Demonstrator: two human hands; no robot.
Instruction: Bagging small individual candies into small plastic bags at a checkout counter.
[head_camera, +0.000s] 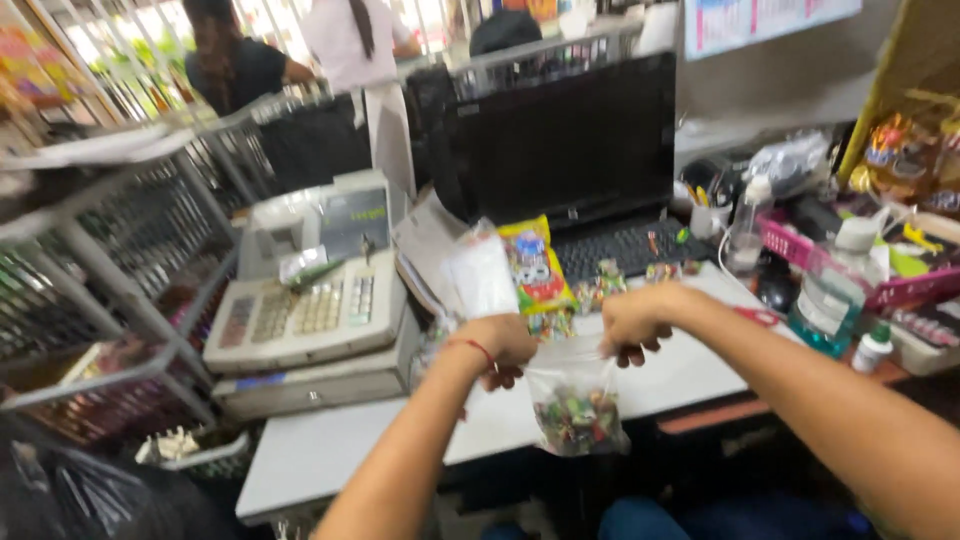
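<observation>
You hold the small clear plastic bag of mixed coloured sweets (578, 405) above the white desk (330, 450), left hand (497, 345) and right hand (632, 322) each pinched on its mouth (seemingly closing it). Next, keep both grips even.

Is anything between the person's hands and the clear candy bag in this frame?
Nothing visible. The left hand and right hand each pinch a top corner of the bag, which hangs at the front edge of the white table. The yellow packet lies behind the hands on the table, not between them.
</observation>
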